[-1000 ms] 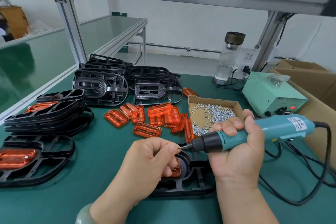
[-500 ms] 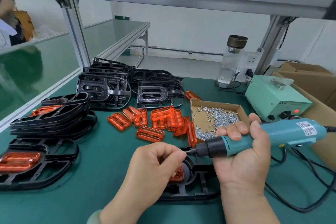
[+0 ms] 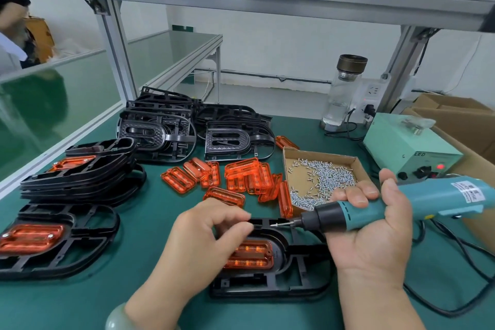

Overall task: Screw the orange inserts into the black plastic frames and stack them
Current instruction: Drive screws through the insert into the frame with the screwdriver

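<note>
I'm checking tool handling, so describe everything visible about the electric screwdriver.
The electric screwdriver has a teal, plastic-looking body, a black nose, a thin metal bit and a white label toward its rear, which the picture's edge cuts off. The right hand grips it at the front, fingers wrapped over the top. It lies nearly level, bit pointing left above the black frame, close to the fingertips of the left hand; contact there is unclear.

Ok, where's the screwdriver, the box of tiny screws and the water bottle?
electric screwdriver (image 3: 434, 198): head view, on its teal body.
box of screws (image 3: 321, 155): head view, on its far cardboard wall.
glass bottle (image 3: 341, 99): head view, on its clear glass side.
</note>
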Demonstrator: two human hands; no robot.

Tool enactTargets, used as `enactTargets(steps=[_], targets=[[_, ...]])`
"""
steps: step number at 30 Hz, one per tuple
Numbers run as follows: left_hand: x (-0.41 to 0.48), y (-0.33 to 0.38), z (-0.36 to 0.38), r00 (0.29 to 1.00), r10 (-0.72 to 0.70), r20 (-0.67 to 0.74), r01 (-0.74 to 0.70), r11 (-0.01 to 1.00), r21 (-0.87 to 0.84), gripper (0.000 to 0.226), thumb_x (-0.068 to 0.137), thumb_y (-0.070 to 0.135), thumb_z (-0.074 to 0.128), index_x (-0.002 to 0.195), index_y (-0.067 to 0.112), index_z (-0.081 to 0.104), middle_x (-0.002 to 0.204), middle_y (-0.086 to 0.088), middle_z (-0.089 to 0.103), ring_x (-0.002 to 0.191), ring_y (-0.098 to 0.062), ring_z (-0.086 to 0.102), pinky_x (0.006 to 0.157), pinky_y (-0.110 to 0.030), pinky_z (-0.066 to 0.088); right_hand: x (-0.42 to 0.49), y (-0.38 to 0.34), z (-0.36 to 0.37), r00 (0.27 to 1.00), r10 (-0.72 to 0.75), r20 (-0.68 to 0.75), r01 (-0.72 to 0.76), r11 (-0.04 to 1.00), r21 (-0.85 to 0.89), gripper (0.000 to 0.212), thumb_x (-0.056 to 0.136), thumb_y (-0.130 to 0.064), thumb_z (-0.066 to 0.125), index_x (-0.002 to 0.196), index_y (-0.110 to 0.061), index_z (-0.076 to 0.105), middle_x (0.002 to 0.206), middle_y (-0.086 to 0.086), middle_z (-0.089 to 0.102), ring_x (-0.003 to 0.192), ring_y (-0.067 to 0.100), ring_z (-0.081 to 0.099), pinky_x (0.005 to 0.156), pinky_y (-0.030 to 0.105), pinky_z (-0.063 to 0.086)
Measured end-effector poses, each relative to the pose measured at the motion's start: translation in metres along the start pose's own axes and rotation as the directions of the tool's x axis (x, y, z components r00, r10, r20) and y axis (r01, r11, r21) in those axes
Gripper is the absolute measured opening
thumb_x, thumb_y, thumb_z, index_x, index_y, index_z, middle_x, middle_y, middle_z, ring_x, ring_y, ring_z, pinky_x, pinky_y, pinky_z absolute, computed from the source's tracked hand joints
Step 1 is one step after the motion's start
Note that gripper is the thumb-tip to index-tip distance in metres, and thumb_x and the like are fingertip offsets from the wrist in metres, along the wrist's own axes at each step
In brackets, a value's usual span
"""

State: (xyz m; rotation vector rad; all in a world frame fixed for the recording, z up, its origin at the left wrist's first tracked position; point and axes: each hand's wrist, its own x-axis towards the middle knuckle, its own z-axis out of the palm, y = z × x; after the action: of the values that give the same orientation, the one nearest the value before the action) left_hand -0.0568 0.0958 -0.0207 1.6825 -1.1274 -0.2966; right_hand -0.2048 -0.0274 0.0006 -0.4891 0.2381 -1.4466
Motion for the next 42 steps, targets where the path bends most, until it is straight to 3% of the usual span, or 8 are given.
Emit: enactTargets(steps=[4,8,13,16,22,36,42], targets=[[0.000,-0.005,-0.003,0.992,0.041,0.120,-0.064,0.978,0.200,0.019,0.077,0.026,0.073,0.077,0.044,0.068,0.080,0.020,0.063,0.078,-0.001,0.060,0.067,-0.013,0.044,0.000,-0.003,0.002,0.999,-0.020,-0.030,0.017,0.996,-0.084,0.013,0.096,-0.016,0.048,0.091,-0.027,0.053,0.062,-0.011,0.046,0.049,0.005,0.044,0.059,0.020,0.045],[-0.001,-0.005,0.008,0.972,-0.020,0.235,-0.050,0.957,0.286,0.007,0.081,0.036,0.069,0.083,0.042,0.068,0.078,0.014,0.059,0.076,-0.003,0.056,0.075,-0.030,0.048,0.001,-0.007,0.011,0.999,-0.044,0.020,0.046,0.988,-0.144,0.014,0.095,-0.013,0.051,0.090,-0.026,0.055,0.062,-0.008,0.047,0.049,0.007,0.045,0.056,0.020,0.044],[0.001,-0.002,0.011,0.947,-0.039,0.320,-0.104,0.902,0.418,0.010,0.084,0.044,0.062,0.089,0.039,0.070,0.086,0.012,0.053,0.082,-0.006,0.054,0.077,-0.029,0.046,0.011,-0.004,0.028,0.994,-0.036,0.105,0.059,0.971,-0.231,0.012,0.087,-0.011,0.057,0.094,-0.020,0.054,0.061,-0.003,0.048,0.048,0.011,0.045,0.053,0.022,0.042],[0.001,0.000,0.012,0.938,-0.054,0.342,-0.124,0.871,0.475,0.013,0.086,0.045,0.058,0.092,0.039,0.068,0.087,0.013,0.049,0.082,-0.006,0.052,0.076,-0.028,0.047,0.013,0.003,0.026,0.994,0.020,0.105,0.013,0.955,-0.296,0.014,0.093,-0.005,0.054,0.091,-0.019,0.055,0.059,-0.002,0.048,0.045,0.011,0.044,0.050,0.021,0.040],[0.004,0.000,0.010,0.929,-0.074,0.364,-0.092,0.903,0.419,0.010,0.082,0.042,0.065,0.089,0.039,0.071,0.083,0.014,0.049,0.080,-0.005,0.052,0.076,-0.028,0.046,0.009,0.012,0.021,0.986,0.068,0.151,-0.003,0.920,-0.392,0.015,0.077,-0.013,0.059,0.090,-0.017,0.055,0.056,-0.002,0.047,0.043,0.011,0.045,0.047,0.020,0.040],[0.002,-0.002,0.012,0.946,-0.074,0.317,-0.055,0.923,0.380,0.006,0.081,0.040,0.067,0.083,0.037,0.072,0.087,0.009,0.054,0.082,-0.007,0.054,0.080,-0.033,0.046,0.003,0.015,0.022,0.974,0.077,0.214,0.037,0.874,-0.484,0.016,0.076,-0.008,0.056,0.090,-0.016,0.055,0.052,-0.002,0.045,0.040,0.013,0.042,0.044,0.020,0.038],[0.001,-0.001,0.012,0.944,-0.073,0.322,-0.061,0.920,0.388,0.007,0.082,0.040,0.066,0.086,0.037,0.072,0.088,0.009,0.053,0.084,-0.007,0.054,0.081,-0.032,0.046,-0.001,0.017,0.025,0.950,0.074,0.303,0.102,0.844,-0.526,0.017,0.078,-0.009,0.057,0.089,-0.021,0.058,0.051,-0.002,0.047,0.040,0.014,0.044,0.046,0.021,0.039]])
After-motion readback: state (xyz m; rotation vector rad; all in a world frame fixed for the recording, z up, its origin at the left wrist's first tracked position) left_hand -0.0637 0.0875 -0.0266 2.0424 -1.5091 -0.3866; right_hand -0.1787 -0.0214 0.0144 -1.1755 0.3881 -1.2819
